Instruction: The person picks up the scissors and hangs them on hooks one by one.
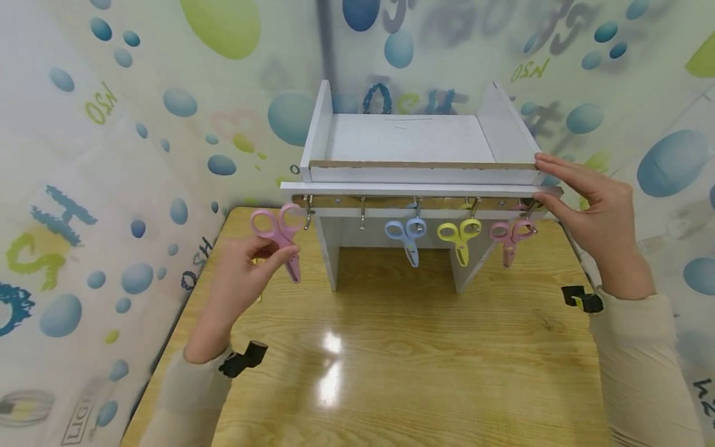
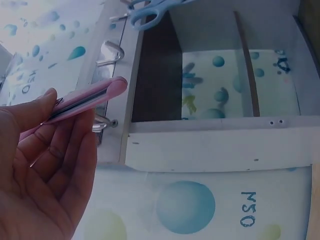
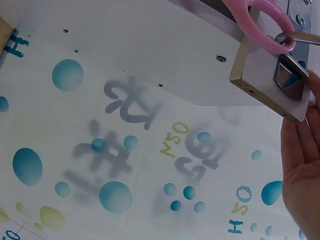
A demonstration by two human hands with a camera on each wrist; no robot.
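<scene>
Between thumb and fingers, my left hand [image 1: 246,273] pinches a pair of pink scissors [image 1: 290,267], handle loops up and blades down. They are beside the leftmost hook [image 1: 308,214] of a hook rail [image 1: 385,202] on a white shelf unit [image 1: 408,189]. In the left wrist view the pink scissors [image 2: 90,97] point toward the rail. My right hand [image 1: 598,211] grips the shelf's right end, fingers on top and thumb at the front. Blue scissors [image 1: 412,248], yellow scissors [image 1: 461,248] and a second pair of pink scissors [image 1: 509,248] hang from hooks by their handle loops.
The shelf unit stands on a wood-grain table [image 1: 391,347] against patterned walls [image 1: 167,124]. Another bare hook [image 1: 363,214] is between the leftmost hook and the blue scissors. Something yellow [image 1: 259,261] shows partly behind the left hand.
</scene>
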